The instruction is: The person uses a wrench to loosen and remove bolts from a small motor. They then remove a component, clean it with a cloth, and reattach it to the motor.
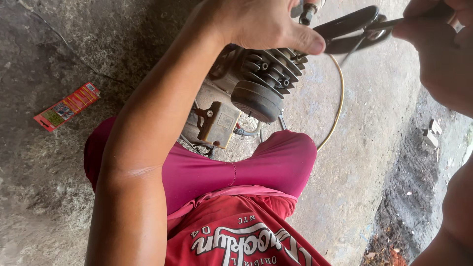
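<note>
Rough grey concrete floor fills the head view, stained dark toward nine o'clock; a flat red packet lies there, well apart from the work; a thin yellowish cable curves across the floor at about two o'clock; small pale scraps sit near three o'clock.

Between the person's knees, in pink trousers, sits a small engine with dark cooling fins and a tan box on its side, just above the middle of the view; a spark plug sticks out at twelve o'clock.

The left hand is curled narrow, its thumb tip pressing on the finned top of the engine beside the plug, touching the black handles of pliers; the right hand, at one o'clock, is closed on the thin metal end of that tool, though how its fingers wrap I cannot tell.

To my eye the work wants the engine held steady with the left thumb; the tool kept square; force applied slowly.
</note>
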`<action>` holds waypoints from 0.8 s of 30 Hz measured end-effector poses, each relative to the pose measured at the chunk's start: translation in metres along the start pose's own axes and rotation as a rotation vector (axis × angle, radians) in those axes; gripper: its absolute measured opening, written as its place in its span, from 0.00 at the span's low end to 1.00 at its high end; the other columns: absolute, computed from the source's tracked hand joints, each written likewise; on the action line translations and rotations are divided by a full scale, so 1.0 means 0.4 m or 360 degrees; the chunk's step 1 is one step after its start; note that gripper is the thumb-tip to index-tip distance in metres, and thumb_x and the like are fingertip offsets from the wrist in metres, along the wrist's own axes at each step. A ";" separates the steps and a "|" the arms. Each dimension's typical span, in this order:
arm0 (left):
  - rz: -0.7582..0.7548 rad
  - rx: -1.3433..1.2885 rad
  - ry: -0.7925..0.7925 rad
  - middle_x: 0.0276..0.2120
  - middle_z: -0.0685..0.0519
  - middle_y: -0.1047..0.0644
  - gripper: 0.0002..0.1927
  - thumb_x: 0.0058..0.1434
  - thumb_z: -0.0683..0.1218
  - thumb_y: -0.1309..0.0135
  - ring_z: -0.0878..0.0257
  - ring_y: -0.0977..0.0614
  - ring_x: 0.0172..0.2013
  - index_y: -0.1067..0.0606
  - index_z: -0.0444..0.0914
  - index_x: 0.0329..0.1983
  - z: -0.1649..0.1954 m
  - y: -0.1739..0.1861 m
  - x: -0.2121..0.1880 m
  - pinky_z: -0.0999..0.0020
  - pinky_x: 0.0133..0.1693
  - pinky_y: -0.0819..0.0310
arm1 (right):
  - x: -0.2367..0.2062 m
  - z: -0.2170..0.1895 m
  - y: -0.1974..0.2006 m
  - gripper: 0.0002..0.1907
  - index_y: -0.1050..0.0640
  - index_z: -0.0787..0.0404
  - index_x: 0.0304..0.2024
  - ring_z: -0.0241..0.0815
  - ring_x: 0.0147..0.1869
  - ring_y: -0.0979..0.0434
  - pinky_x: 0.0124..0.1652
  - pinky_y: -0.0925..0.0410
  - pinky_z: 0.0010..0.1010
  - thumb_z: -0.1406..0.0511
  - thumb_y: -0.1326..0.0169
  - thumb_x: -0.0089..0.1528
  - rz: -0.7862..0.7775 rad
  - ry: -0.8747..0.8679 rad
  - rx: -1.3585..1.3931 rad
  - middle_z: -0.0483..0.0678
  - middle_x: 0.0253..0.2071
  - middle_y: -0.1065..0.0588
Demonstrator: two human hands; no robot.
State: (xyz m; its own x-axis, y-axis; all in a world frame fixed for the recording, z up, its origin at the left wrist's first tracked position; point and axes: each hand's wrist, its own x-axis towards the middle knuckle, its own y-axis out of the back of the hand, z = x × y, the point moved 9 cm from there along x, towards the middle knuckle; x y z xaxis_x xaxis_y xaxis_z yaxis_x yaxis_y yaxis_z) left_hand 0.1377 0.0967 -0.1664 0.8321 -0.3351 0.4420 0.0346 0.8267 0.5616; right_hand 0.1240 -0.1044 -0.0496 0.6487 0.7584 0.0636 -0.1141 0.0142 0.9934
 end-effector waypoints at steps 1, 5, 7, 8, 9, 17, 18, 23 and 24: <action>0.0004 -0.0089 -0.0054 0.39 0.48 0.18 0.32 0.57 0.64 0.30 0.58 0.16 0.35 0.24 0.40 0.55 0.001 -0.006 0.001 0.60 0.37 0.22 | -0.002 0.000 0.000 0.04 0.21 0.66 0.46 0.42 0.32 0.27 0.35 0.36 0.32 0.71 0.45 0.76 0.0002 -0.0007 0.0016 0.53 0.33 0.26; 0.0276 -0.0355 -0.0739 0.50 0.41 0.20 0.42 0.55 0.54 0.25 0.53 0.18 0.46 0.32 0.34 0.66 0.073 -0.008 -0.004 0.59 0.45 0.22 | -0.001 -0.011 0.003 0.05 0.21 0.67 0.46 0.41 0.32 0.28 0.34 0.36 0.32 0.70 0.45 0.76 0.0002 -0.0027 0.0058 0.53 0.33 0.26; 0.0294 -0.0534 -0.0980 0.55 0.43 0.19 0.38 0.61 0.48 0.26 0.55 0.16 0.52 0.33 0.34 0.69 0.099 -0.014 -0.010 0.61 0.51 0.21 | 0.003 -0.018 0.006 0.05 0.22 0.67 0.46 0.41 0.31 0.28 0.34 0.37 0.32 0.70 0.45 0.76 0.0004 -0.0026 0.0064 0.53 0.32 0.26; 0.0189 -0.0680 -0.0927 0.54 0.47 0.17 0.34 0.66 0.46 0.27 0.60 0.14 0.52 0.31 0.38 0.70 0.096 -0.030 0.002 0.63 0.53 0.21 | 0.004 -0.020 0.006 0.05 0.22 0.67 0.45 0.41 0.31 0.28 0.34 0.37 0.31 0.70 0.45 0.76 0.0006 -0.0029 0.0068 0.53 0.32 0.26; 0.0091 -0.0782 -0.0794 0.52 0.51 0.16 0.31 0.65 0.45 0.28 0.63 0.13 0.50 0.29 0.40 0.68 0.086 -0.047 0.016 0.65 0.52 0.20 | 0.005 -0.021 0.007 0.06 0.22 0.67 0.45 0.41 0.31 0.28 0.33 0.37 0.31 0.70 0.45 0.77 0.0003 -0.0036 0.0077 0.53 0.32 0.26; 0.0140 -0.0574 -0.0473 0.32 0.55 0.21 0.28 0.48 0.53 0.20 0.64 0.15 0.34 0.26 0.35 0.39 0.086 -0.037 0.032 0.67 0.35 0.20 | 0.005 -0.019 0.005 0.07 0.23 0.67 0.45 0.41 0.30 0.29 0.32 0.38 0.30 0.68 0.45 0.78 -0.0025 -0.0073 0.0087 0.52 0.31 0.27; 0.0147 -0.0441 -0.0366 0.31 0.56 0.21 0.31 0.46 0.56 0.18 0.64 0.15 0.34 0.26 0.36 0.37 0.080 -0.034 0.033 0.66 0.34 0.21 | 0.006 -0.019 0.004 0.08 0.23 0.67 0.45 0.40 0.30 0.29 0.32 0.38 0.30 0.68 0.45 0.78 -0.0029 -0.0074 0.0084 0.52 0.31 0.27; 0.0256 -0.0629 -0.0550 0.41 0.53 0.19 0.29 0.56 0.54 0.26 0.60 0.15 0.40 0.25 0.36 0.52 0.143 0.050 -0.009 0.61 0.44 0.21 | 0.004 -0.024 0.002 0.09 0.23 0.68 0.45 0.40 0.29 0.29 0.31 0.38 0.30 0.67 0.46 0.78 -0.0054 -0.0073 0.0107 0.52 0.30 0.27; 0.0118 -0.0680 -0.0533 0.43 0.57 0.17 0.26 0.60 0.54 0.29 0.65 0.13 0.44 0.24 0.40 0.56 0.154 0.045 -0.015 0.63 0.49 0.20 | 0.001 -0.026 0.003 0.09 0.24 0.68 0.45 0.40 0.29 0.30 0.31 0.38 0.29 0.67 0.46 0.79 -0.0054 -0.0078 0.0114 0.52 0.30 0.27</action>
State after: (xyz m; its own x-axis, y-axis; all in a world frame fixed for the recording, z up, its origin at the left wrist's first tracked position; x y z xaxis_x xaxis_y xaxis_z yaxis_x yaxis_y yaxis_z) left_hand 0.0991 0.0858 -0.1157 0.6213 -0.3371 0.7074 0.2626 0.9401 0.2173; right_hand 0.1162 -0.0974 -0.0493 0.6876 0.7253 0.0329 -0.0384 -0.0089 0.9992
